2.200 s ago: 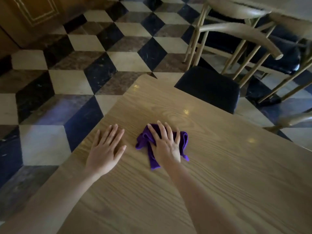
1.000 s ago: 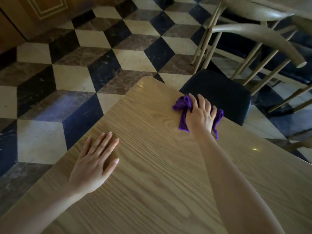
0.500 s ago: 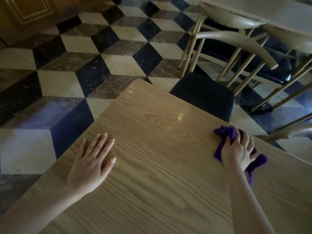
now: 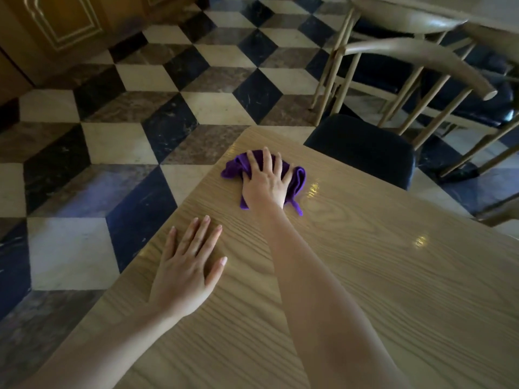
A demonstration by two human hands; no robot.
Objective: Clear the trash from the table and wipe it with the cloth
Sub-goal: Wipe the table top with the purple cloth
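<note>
On the wooden table [image 4: 365, 276], the left hand [image 4: 186, 272] lies nearest, flat, fingers spread, holding nothing. Farther, near the table's far corner, the right hand [image 4: 265, 182] presses spread fingers onto the bunched purple cloth [image 4: 297, 178].

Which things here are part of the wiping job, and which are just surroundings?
In the job:
- purple cloth under the right hand
- wooden table, braced by the flat left hand

Surroundings:
- black-seated chair
- checkered floor
- wooden cabinet
</note>
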